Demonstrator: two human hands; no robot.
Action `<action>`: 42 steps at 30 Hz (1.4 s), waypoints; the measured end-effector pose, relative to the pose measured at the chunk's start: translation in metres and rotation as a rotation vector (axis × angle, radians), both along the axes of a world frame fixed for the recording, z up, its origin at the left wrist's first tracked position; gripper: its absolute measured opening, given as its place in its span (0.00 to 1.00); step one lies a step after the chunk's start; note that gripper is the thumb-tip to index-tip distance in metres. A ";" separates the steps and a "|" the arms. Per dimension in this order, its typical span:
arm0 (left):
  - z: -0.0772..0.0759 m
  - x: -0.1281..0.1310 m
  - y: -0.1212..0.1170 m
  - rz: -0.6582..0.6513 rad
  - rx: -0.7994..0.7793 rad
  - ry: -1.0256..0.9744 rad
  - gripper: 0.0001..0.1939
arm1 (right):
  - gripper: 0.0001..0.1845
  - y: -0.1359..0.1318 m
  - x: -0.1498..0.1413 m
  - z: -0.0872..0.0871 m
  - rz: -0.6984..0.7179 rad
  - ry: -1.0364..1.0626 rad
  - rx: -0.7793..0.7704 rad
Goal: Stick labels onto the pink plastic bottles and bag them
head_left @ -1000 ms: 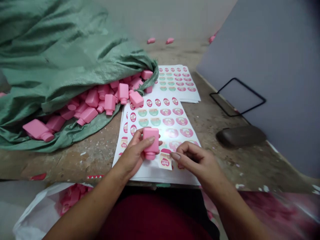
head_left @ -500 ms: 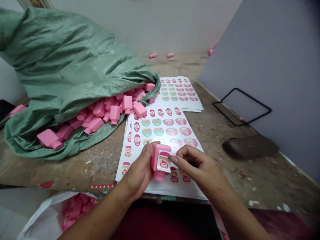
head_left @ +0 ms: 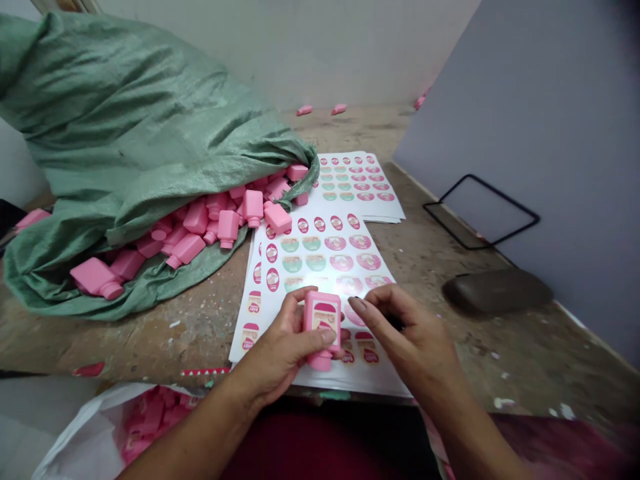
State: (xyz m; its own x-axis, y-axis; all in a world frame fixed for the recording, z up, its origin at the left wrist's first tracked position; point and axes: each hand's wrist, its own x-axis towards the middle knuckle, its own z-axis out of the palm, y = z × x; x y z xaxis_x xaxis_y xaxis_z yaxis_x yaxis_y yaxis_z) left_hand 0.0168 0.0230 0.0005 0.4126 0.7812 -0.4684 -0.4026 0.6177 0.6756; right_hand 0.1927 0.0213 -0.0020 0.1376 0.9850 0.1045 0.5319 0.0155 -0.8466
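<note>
My left hand is wrapped round a small pink plastic bottle, held with its neck toward me. The thumb presses on the lower part of a baby powder label that lies flat on the bottle's face. To the right of the bottle, apart from it, hovers my right hand; its fingers are loosely curled, the thumb stands off from them, and nothing shows between them. Beneath both hands are printed sticker sheets with pink and green labels, partly covered by the hands.
A green woven sack spills pink bottles at the left. More sticker sheets lie behind. A black wire frame and a dark case are at the right. A white bag holding pink bottles hangs below the table edge.
My left thumb has moved from the bottle's side onto the label, which now lies flat. My right fingers have come off the label and moved slightly right.
</note>
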 end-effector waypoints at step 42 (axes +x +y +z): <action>0.006 -0.008 -0.031 0.128 0.091 0.135 0.14 | 0.13 -0.021 -0.017 -0.012 0.282 0.600 -0.214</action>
State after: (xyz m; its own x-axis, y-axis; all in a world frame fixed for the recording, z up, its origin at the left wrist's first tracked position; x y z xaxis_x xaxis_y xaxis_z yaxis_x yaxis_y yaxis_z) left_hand 0.0093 -0.0081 0.0063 0.2460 0.8646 -0.4381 -0.3761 0.5017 0.7790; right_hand 0.1754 0.0004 -0.0140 -0.1536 0.9820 -0.1103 -0.0288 -0.1160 -0.9928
